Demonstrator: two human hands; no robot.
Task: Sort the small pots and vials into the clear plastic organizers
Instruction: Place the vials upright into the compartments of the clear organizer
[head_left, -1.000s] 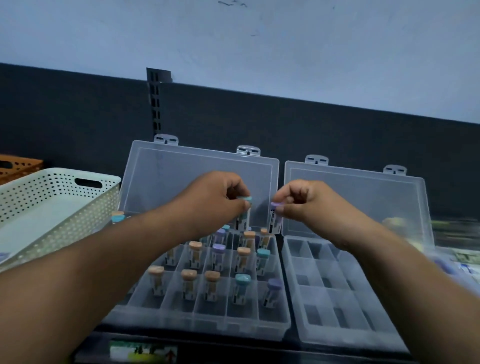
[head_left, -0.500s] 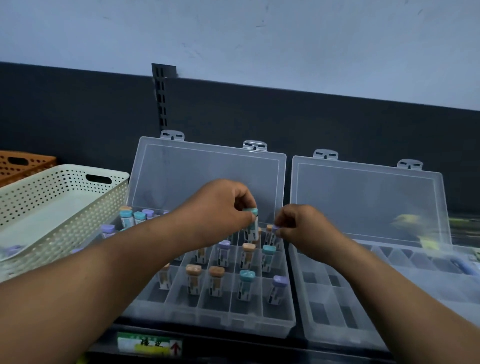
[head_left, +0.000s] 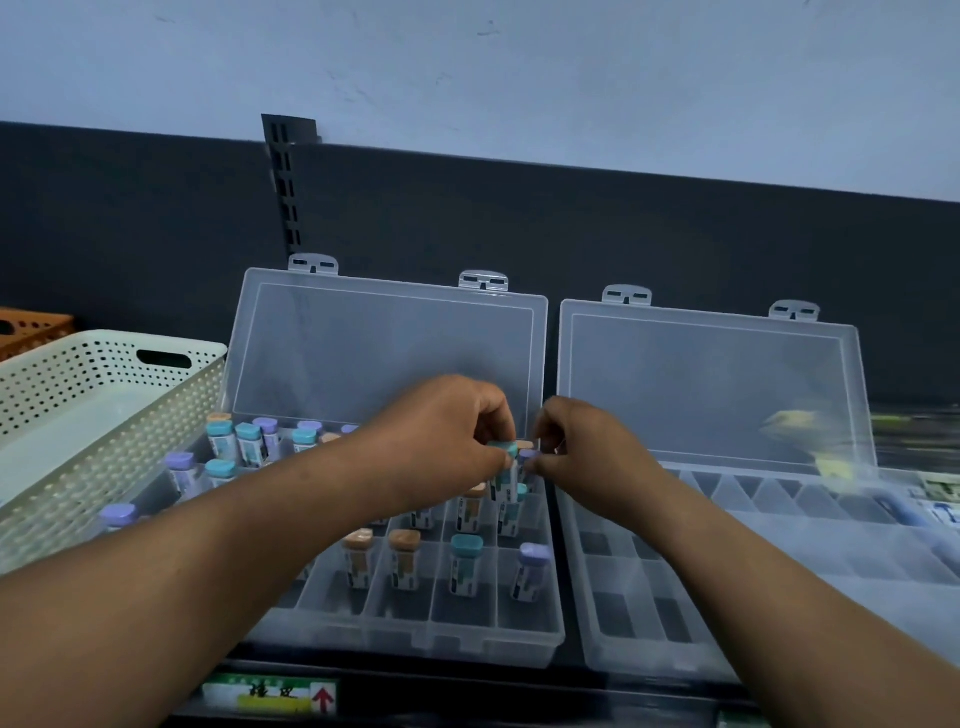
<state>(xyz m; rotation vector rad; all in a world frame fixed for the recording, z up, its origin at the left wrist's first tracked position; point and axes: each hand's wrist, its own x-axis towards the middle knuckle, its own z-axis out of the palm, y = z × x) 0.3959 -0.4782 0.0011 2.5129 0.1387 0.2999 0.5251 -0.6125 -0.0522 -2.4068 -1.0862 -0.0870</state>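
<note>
Two clear plastic organizers stand open side by side, lids propped against the dark back panel. The left organizer holds several upright vials with teal, purple and tan caps. My left hand pinches a teal-capped vial over the far right cells of that organizer. My right hand pinches a purple-capped vial right beside it. The right organizer shows bare cells in its near part.
A cream perforated basket stands at the left, with an orange basket behind it. Blurred packets and items lie at the far right. A labelled shelf edge runs along the front.
Both hands have lowered toward the far right cells of the left organizer, each still pinching its vial. More vials at the organizer's far left have come into sight.
</note>
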